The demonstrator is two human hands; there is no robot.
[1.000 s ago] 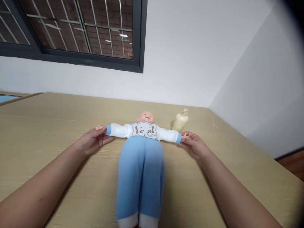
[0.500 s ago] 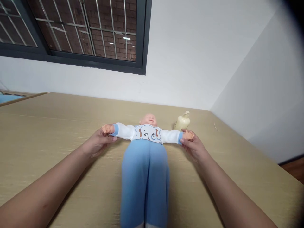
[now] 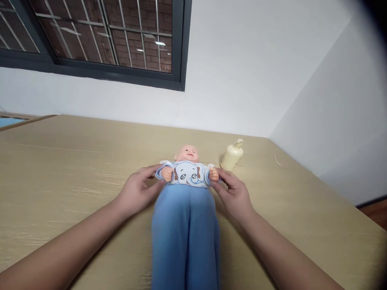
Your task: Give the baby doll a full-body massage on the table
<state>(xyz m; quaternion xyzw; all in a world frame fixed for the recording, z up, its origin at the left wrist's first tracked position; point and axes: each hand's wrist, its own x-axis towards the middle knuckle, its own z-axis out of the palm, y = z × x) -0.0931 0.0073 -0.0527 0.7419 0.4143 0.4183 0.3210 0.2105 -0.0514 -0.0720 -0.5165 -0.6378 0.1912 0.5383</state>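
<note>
A baby doll (image 3: 187,174) lies on its back on the wooden table, head toward the wall. It wears a white top with an elephant print and blue trousers (image 3: 186,229). My left hand (image 3: 140,189) is closed on the cuffed sleeve of the doll's arm on the left of the view. On the other side, my right hand (image 3: 234,193) grips the opposite sleeve near the cuff. Both doll arms are bent, with the small fists pointing up beside the chest. The feet of the doll are out of view.
A cream pump bottle (image 3: 232,156) stands on the table (image 3: 90,161) just beyond my right hand. Farther right lies a thin pale strand (image 3: 277,160). White walls rise behind and to the right, with a dark-framed, barred window (image 3: 121,36) at upper left.
Both my hands have moved inward, bringing the doll's arms from stretched out sideways to bent close to its chest. The grip on each sleeve stays.
</note>
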